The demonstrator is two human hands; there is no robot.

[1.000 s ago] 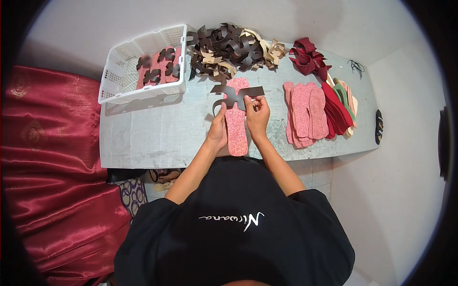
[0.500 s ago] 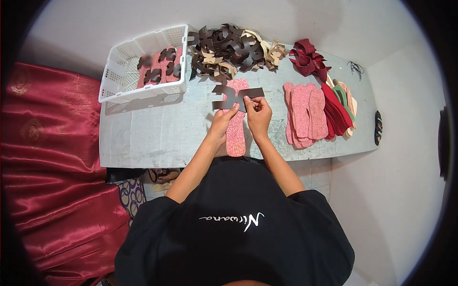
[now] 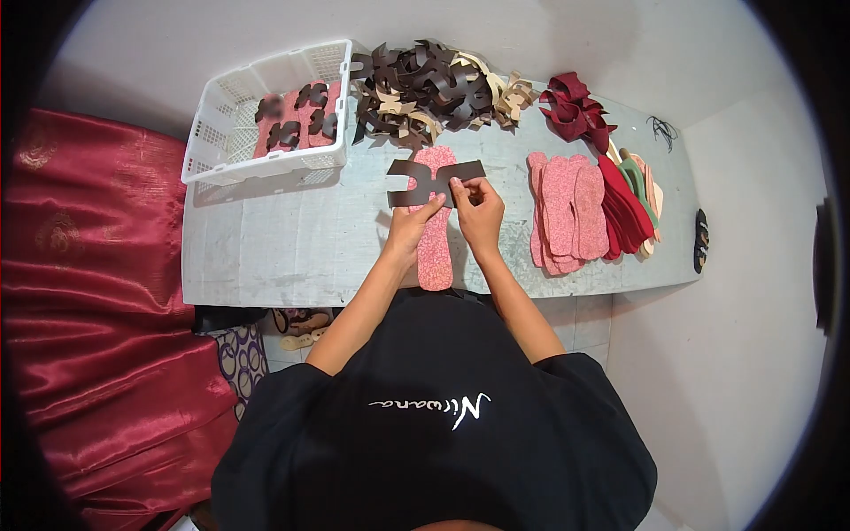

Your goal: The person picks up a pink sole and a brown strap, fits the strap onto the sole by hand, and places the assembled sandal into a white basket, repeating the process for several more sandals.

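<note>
A pink speckled insole (image 3: 434,252) is held upright on the page in front of me, over the table's near part. Across its upper half lies a dark brown H-shaped sandal upper (image 3: 413,188), its strips sticking out to both sides. My left hand (image 3: 408,232) grips the insole from the left, thumb pressed on the upper's lower middle. My right hand (image 3: 479,210) pinches the upper's right side between thumb and fingers. The underside of the insole and the left fingers beneath it are hidden.
A white plastic basket (image 3: 266,166) at the back left holds pink soles with dark straps. Brown and beige uppers (image 3: 434,88) are heaped behind. Dark red pieces (image 3: 575,108), stacked pink insoles (image 3: 560,212) and red ones (image 3: 625,217) are on the right of the grey table (image 3: 257,257).
The brown upper has shifted slightly left and turned a little on the insole. Both hands keep their hold. The whole view has shifted a little.
</note>
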